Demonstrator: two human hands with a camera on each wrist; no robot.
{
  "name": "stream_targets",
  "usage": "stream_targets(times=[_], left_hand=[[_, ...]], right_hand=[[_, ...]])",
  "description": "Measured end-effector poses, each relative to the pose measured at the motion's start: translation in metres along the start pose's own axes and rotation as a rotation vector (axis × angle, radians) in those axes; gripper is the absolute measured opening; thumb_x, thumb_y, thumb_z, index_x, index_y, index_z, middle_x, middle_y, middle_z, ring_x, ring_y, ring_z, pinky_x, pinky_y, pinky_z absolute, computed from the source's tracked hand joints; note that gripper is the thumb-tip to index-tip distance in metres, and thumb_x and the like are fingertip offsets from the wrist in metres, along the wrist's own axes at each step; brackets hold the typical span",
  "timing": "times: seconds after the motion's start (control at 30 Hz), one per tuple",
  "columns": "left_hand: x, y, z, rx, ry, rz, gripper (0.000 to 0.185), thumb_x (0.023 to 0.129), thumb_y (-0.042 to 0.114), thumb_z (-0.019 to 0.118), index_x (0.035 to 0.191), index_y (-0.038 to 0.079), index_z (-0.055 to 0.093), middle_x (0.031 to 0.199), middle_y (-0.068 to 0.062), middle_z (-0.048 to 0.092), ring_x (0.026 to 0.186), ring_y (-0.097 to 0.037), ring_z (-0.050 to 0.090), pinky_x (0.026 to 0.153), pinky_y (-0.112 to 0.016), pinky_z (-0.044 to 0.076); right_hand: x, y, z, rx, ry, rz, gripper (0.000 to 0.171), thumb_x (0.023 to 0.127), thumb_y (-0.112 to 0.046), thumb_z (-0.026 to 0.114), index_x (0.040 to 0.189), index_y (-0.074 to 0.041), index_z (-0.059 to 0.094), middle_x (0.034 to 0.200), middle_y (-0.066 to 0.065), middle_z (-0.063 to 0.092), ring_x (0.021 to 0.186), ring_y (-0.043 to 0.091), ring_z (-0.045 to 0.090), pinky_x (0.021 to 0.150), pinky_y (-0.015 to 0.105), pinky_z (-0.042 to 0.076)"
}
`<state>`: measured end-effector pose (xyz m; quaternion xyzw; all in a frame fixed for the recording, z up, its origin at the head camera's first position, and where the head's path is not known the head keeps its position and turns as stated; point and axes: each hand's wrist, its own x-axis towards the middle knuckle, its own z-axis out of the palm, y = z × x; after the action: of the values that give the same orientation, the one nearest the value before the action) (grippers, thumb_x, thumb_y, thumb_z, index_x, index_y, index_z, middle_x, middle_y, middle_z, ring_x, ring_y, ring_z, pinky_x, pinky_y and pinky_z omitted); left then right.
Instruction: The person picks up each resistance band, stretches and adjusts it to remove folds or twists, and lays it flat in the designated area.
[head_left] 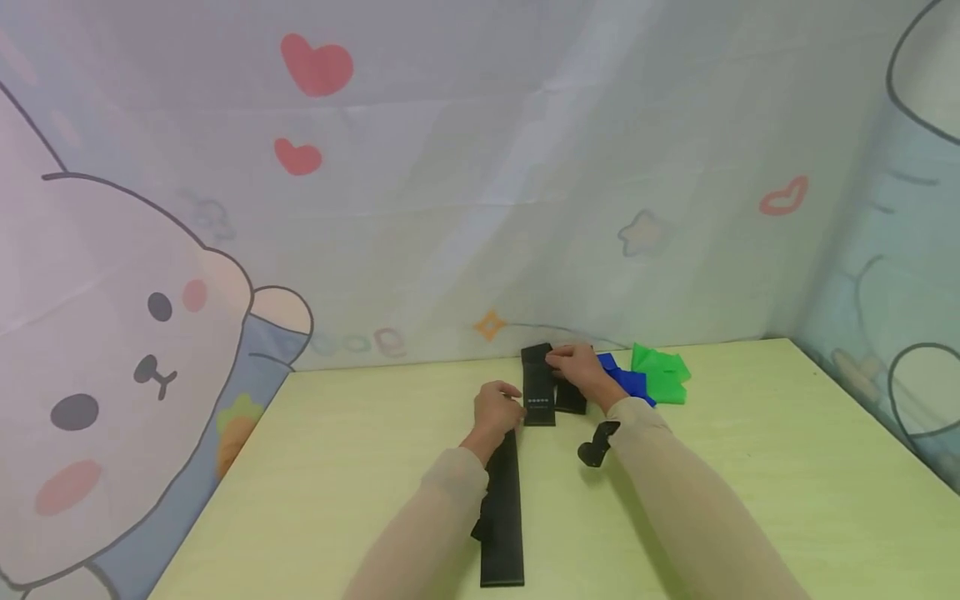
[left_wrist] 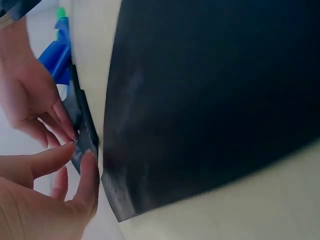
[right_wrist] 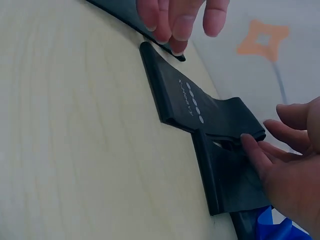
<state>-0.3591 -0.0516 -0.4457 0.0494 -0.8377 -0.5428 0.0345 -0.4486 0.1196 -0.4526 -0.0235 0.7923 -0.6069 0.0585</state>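
Note:
A long black elastic band (head_left: 502,517) lies flat on the table, pointing away from me. My left hand (head_left: 498,410) is over its far end, fingers loosely bent with nothing between them. Just right of it lies a folded black band (head_left: 538,387) printed with a row of pale dots. In the right wrist view, my right hand (right_wrist: 295,145) has its fingers stretched out, fingertips at this printed band's far edge. Another folded black band (right_wrist: 237,175) sits right beside it, partly under the right hand in the head view.
Crumpled blue band material (head_left: 630,385) and a green piece (head_left: 663,379) lie right of the black bands. A pale printed cloth (head_left: 450,208) hangs behind the table's (head_left: 360,467) back edge. A black strap piece (head_left: 597,446) hangs at the right wrist.

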Motion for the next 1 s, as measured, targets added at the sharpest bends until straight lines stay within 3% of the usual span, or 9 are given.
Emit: stream_targets(times=[0.2,0.47,0.83,1.0], left_hand=[[0.003,0.001,0.01,0.167,0.059,0.021,0.03,0.074,-0.005,0.081,0.1,0.0,0.068,0.093,-0.011,0.065,0.077,-0.024,0.06,0.064,-0.034,0.055],[0.008,0.0,0.023,0.334,0.072,0.087,0.035,0.066,0.004,0.091,0.093,0.003,0.067,0.088,-0.009,0.068,0.082,-0.03,0.065,0.067,-0.04,0.056],[0.001,0.012,0.035,0.363,0.073,0.075,0.045,0.063,0.012,0.096,0.09,0.005,0.061,0.087,-0.011,0.064,0.084,-0.034,0.064,0.067,-0.043,0.055],[-0.001,0.015,0.036,0.355,0.035,0.045,0.051,0.061,0.007,0.096,0.096,0.003,0.059,0.094,-0.016,0.061,0.092,-0.038,0.062,0.074,-0.047,0.056]], right_hand=[[0.006,0.003,0.001,0.096,-0.019,0.047,0.042,0.104,-0.009,0.053,0.139,0.014,0.048,0.153,0.028,0.036,0.134,0.04,0.046,0.106,0.045,0.048],[0.003,0.005,0.004,0.035,-0.018,0.009,0.037,0.103,-0.009,0.054,0.132,0.013,0.056,0.144,0.029,0.046,0.131,0.04,0.047,0.103,0.044,0.049],[0.011,0.009,0.0,0.03,-0.042,-0.045,0.035,0.099,-0.013,0.061,0.122,0.013,0.064,0.132,0.026,0.054,0.118,0.035,0.057,0.097,0.042,0.054],[0.012,0.01,-0.002,0.004,-0.018,-0.011,0.045,0.098,-0.021,0.064,0.13,0.012,0.059,0.14,0.028,0.051,0.123,0.04,0.056,0.104,0.047,0.049]])
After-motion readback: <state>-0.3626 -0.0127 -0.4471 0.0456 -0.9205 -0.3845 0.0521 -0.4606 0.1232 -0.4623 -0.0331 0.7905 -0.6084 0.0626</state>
